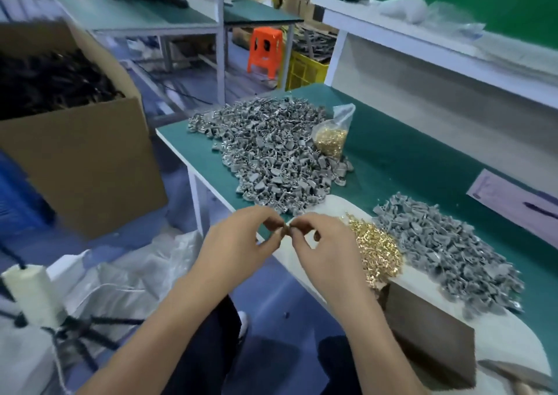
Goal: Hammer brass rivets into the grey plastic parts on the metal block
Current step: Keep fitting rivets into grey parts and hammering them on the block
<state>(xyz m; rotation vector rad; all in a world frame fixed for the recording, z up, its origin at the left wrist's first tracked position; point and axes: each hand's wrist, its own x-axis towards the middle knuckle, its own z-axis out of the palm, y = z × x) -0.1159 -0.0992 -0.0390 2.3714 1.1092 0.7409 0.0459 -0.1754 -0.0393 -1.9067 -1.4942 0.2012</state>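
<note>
- Large heap of grey plastic parts (271,153), far end of the green bench (407,159): stock, out of my way.
- Smaller grey heap (447,243) and loose brass rivets (377,252), beside my right hand (326,243): within reach.
- Metal block (428,334), at the bench edge: anvil, idle.
- My left hand (241,243) and right hand pinch 1 small piece together, fingertips meeting; probably seating a rivet.

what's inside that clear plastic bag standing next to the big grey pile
The clear plastic bag holds small brass rivets, filling its lower part. Its open top is crumpled and empty; the very bottom is hidden behind grey plastic parts.
</note>
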